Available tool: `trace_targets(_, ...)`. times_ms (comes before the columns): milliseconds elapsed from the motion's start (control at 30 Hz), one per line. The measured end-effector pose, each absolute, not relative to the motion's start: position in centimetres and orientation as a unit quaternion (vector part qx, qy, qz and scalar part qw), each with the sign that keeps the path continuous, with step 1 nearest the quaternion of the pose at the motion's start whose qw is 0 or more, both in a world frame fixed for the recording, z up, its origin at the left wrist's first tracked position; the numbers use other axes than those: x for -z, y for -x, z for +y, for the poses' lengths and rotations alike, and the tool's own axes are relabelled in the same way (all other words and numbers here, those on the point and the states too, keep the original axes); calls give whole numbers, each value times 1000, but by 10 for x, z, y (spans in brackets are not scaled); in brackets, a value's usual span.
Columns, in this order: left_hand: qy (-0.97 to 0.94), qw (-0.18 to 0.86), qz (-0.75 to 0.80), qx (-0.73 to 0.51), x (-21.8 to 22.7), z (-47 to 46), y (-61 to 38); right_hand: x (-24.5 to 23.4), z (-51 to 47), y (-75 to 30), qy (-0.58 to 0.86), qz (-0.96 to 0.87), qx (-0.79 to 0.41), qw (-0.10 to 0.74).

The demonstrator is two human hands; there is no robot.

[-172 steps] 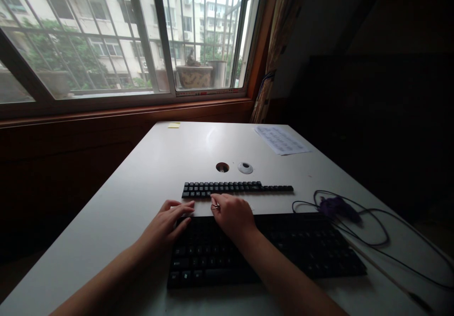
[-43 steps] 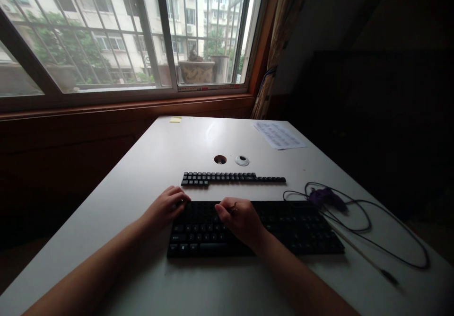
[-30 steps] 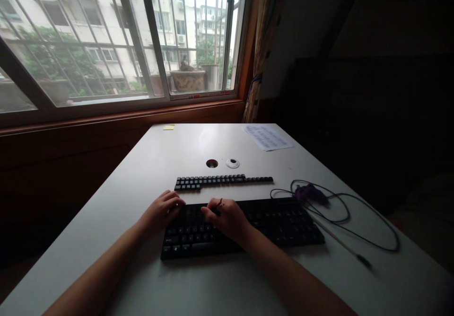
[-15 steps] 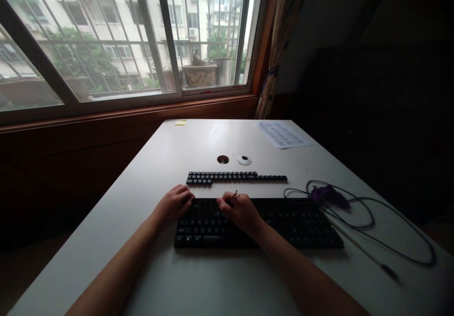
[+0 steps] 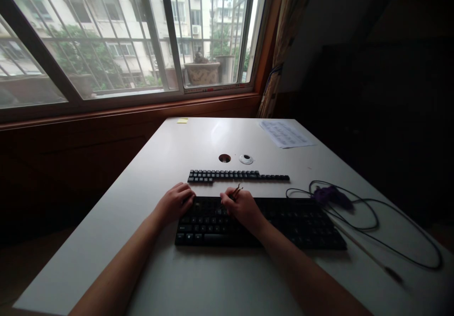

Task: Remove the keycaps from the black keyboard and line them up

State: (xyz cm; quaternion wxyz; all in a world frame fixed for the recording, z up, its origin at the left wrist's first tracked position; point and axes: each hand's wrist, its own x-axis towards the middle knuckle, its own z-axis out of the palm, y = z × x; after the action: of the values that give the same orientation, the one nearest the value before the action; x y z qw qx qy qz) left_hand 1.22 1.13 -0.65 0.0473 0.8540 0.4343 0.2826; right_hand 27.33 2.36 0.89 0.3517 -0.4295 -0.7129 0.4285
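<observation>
A black keyboard (image 5: 227,238) lies across the white table. My left hand (image 5: 176,201) grips its far left corner, fingers bent over the edge and thumb along the side. My right hand (image 5: 244,208) is closed over the upper middle of the keys. Out of its fist stick the thin, hooked wire prongs of what looks like a keycap puller (image 5: 236,191); the lower end is hidden by my fingers. Just beyond the keyboard, loose black keycaps (image 5: 227,176) stand lined up in rows. The upper left of the keyboard is dark and its keys are hard to make out.
A black cable (image 5: 376,202) with a purple bundle (image 5: 331,197) loops on the right side of the table (image 5: 198,278). Farther back are a round hole (image 5: 224,158), a white ring-shaped cover (image 5: 246,159), printed sheets (image 5: 285,134) and a yellow sticky note (image 5: 182,120). A barred window stands beyond.
My right hand has shifted slightly, and the puller's prongs now point higher above the fist. My left hand keeps its place on the corner. The whole view has moved a little.
</observation>
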Motion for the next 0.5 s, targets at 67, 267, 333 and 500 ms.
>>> trace_targets(67, -854, 43, 430, -290, 6, 11, -12, -8, 23, -274, 421, -717, -424, 359)
trace_targets(267, -849, 23, 417, -325, 5, 10, -13, -9, 21, -275, 418, -719, -407, 378)
trace_targets(333, -849, 16, 409, -335, 3, 8, -15, -9, 20, -275, 423, -715, -408, 378)
trace_targets(500, -869, 14, 377, -320, -13, 1, -29, -8, 21, -275, 422, -714, -411, 377)
